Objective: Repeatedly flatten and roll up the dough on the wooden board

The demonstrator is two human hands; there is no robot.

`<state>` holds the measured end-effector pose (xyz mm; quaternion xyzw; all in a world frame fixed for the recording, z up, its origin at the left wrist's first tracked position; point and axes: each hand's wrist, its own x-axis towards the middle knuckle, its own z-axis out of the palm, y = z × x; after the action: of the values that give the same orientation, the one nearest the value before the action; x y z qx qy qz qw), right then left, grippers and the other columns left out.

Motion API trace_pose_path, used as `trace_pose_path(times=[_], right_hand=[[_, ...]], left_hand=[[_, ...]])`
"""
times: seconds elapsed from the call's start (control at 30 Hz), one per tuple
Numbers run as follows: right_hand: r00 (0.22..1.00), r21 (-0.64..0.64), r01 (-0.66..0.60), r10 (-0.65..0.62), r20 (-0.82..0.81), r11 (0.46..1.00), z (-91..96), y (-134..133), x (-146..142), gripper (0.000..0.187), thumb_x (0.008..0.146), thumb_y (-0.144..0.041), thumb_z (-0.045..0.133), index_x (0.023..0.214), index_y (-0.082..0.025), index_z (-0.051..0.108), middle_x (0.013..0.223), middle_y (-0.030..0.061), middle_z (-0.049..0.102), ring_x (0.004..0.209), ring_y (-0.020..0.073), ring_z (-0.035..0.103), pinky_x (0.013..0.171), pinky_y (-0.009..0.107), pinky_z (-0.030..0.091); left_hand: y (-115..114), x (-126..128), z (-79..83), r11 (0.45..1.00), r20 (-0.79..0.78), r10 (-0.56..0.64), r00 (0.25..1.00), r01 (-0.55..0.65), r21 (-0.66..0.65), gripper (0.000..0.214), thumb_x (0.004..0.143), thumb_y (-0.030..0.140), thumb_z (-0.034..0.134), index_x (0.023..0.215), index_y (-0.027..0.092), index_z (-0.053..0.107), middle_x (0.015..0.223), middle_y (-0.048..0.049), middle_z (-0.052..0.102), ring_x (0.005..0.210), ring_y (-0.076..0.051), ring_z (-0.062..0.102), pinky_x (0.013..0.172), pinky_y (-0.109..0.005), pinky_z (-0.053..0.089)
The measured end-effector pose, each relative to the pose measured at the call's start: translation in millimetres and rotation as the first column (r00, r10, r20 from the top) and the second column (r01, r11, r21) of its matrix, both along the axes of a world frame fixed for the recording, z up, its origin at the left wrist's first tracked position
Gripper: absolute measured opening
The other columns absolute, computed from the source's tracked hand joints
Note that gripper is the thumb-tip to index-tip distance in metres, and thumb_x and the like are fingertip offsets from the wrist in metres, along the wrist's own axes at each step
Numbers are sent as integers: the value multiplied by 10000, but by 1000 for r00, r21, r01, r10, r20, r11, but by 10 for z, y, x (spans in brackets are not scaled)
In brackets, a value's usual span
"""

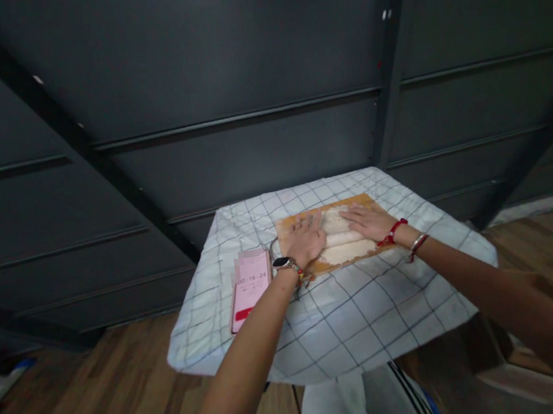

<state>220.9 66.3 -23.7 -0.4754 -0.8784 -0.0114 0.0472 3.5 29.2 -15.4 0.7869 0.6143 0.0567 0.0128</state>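
Note:
My left hand [307,239] lies flat with its fingers stretched out over the left part of an orange-brown, board-like sheet [356,200]. On that sheet is a cream-coloured soft-looking piece [346,252] with a fold or ridge across its middle. I cannot tell what it is made of. My right hand [372,223] rests on the right part of the cream piece, fingers extended and pointing left. Both palms face down, and neither hand grips anything. The hands cover much of the cream piece's left and right sides.
A phone [252,290] showing a running timer lies left of my left wrist. The small table wears a white checked cloth [341,320]. A dark panelled wall [251,163] stands right behind it, and wooden flooring [141,378] surrounds it.

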Motion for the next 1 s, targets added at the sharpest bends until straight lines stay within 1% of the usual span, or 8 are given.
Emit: trace_pose_path(times=[0.17, 0.37, 0.53, 0.63, 0.73, 0.87, 0.93, 1.0], right_hand=[[1000, 38, 0, 0, 18, 999, 21, -100, 3, 506, 941, -391, 197, 1405, -254, 345, 1415, 28, 402, 1333, 212, 292, 1039, 443, 288], [999, 75, -36, 36, 2, 997, -35, -182, 58, 520, 940, -390, 205, 1394, -197, 368, 1395, 53, 428, 1331, 216, 297, 1053, 457, 286], [998, 102, -53, 57, -35, 993, -18, -321, 72, 527, 931, -383, 253, 1387, -151, 380, 1399, 81, 419, 1340, 205, 282, 1080, 400, 282], [998, 132, -31, 38, -53, 991, -5, -464, 55, 525, 932, -385, 250, 1377, -148, 393, 1390, 80, 431, 1338, 201, 289, 1077, 380, 297], [998, 166, -23, 33, -60, 986, -43, -624, 55, 511, 932, -383, 257, 1362, -158, 416, 1377, 72, 449, 1337, 208, 292, 1074, 391, 305], [997, 194, -35, 48, -59, 980, -112, -752, 95, 498, 929, -391, 282, 1342, -170, 451, 1364, 86, 463, 1331, 232, 304, 1083, 431, 281], [995, 163, -67, 77, -61, 984, -99, -724, 110, 507, 934, -401, 266, 1345, -167, 448, 1360, 82, 469, 1333, 222, 301, 1078, 418, 293], [993, 128, -93, 101, -54, 987, -50, -612, 104, 521, 938, -414, 242, 1360, -171, 426, 1376, 68, 451, 1338, 212, 290, 1076, 412, 295]], left_hand=[[-98, 15, 11, 996, 10, -40, 999, 39, 77, 551, 911, 318, 235, 1446, 188, 220, 1439, -95, 351, 1318, -258, 313, 1051, -400, 272], [-250, 46, 53, 986, 4, -54, 999, 53, 160, 544, 910, 297, 235, 1432, 145, 247, 1392, -125, 413, 1276, -248, 374, 1019, -369, 313], [-366, 44, 46, 981, 14, -59, 998, 55, 183, 553, 915, 288, 216, 1446, 136, 195, 1338, -139, 470, 1218, -252, 445, 948, -362, 388], [-467, 47, 28, 978, 7, -58, 998, 55, 200, 562, 915, 293, 235, 1450, 131, 176, 1347, -131, 462, 1261, -249, 396, 978, -357, 371], [-616, 65, -7, 966, 6, -62, 998, 58, 252, 560, 909, 291, 265, 1437, 113, 216, 1409, -124, 390, 1322, -257, 301, 1050, -360, 295], [-766, 80, -63, 958, 6, -59, 998, 55, 282, 549, 897, 286, 290, 1412, 95, 281, 1469, -118, 285, 1350, -281, 235, 1084, -385, 243], [-738, 69, -68, 964, 1, -73, 997, 70, 257, 548, 899, 297, 283, 1405, 86, 289, 1464, -117, 296, 1351, -275, 238, 1089, -379, 234], [-617, 48, -51, 974, 3, -92, 996, 89, 209, 548, 910, 307, 256, 1398, 59, 288, 1440, -137, 337, 1340, -255, 270, 1081, -349, 251]])
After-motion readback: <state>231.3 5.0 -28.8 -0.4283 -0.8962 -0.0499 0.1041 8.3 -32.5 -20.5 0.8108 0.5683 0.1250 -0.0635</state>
